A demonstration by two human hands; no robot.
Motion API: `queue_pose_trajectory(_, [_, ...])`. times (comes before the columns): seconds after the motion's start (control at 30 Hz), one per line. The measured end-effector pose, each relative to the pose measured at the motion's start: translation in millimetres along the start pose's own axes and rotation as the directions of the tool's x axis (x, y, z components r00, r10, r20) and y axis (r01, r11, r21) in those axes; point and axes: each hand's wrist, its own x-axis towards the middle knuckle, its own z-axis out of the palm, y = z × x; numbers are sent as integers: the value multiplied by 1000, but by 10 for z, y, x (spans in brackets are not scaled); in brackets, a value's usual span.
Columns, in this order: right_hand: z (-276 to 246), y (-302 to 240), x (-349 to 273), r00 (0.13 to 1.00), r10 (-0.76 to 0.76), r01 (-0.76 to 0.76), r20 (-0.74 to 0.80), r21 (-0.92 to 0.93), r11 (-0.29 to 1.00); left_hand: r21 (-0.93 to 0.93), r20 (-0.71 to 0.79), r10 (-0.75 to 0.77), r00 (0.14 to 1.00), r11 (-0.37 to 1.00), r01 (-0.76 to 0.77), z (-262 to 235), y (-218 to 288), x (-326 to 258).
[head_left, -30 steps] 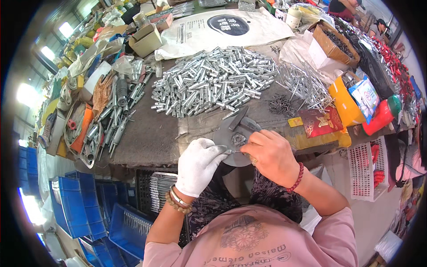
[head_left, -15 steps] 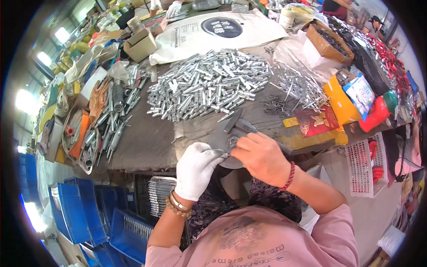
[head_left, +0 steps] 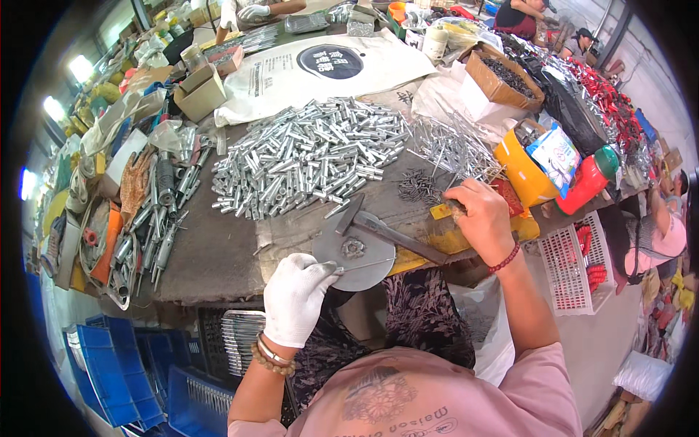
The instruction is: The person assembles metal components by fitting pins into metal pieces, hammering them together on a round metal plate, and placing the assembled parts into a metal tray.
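My left hand (head_left: 297,300), in a white glove, pinches one end of a thin metal rod (head_left: 370,265), which sticks out to the right over a round grey metal plate (head_left: 364,280). A hammer (head_left: 397,237) lies across that plate, its head toward the far side and its handle reaching right. My bare right hand (head_left: 482,220) is beside a small heap of dark pins (head_left: 418,187), with its fingers bent and closed together; what they hold, if anything, is hidden. Beyond the plate lies a large pile of silvery metal tubes (head_left: 306,156).
Thin metal rods (head_left: 459,149) lie beyond the dark pins. A yellow container (head_left: 526,171) and a red bottle (head_left: 586,186) stand at the right. Metal tools (head_left: 164,218) crowd the left side. Blue bins (head_left: 113,371) and a white basket (head_left: 571,273) are below table height. Other people work farther back.
My right hand has parted from the left and moved right, to the dark pins. The thin rod and the hammer on the plate now show plainly. The whole view has shifted somewhat.
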Motion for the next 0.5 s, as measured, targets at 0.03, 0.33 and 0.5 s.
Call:
queue_pose_trajectory(0.03, [24, 27, 0, 999, -45, 45, 16, 9, 999, -4, 0, 1, 1000, 1000, -1, -8, 2, 1])
queue_pose_trajectory(0.33, [204, -38, 143, 965, -245, 252, 96, -68, 965, 9, -1, 9, 1000, 1000, -9, -24, -12, -25])
queue_pose_trajectory(0.5, [171, -117, 149, 991, -107, 103, 84, 57, 993, -6, -8, 6, 1000, 1000, -6, -10, -10, -21])
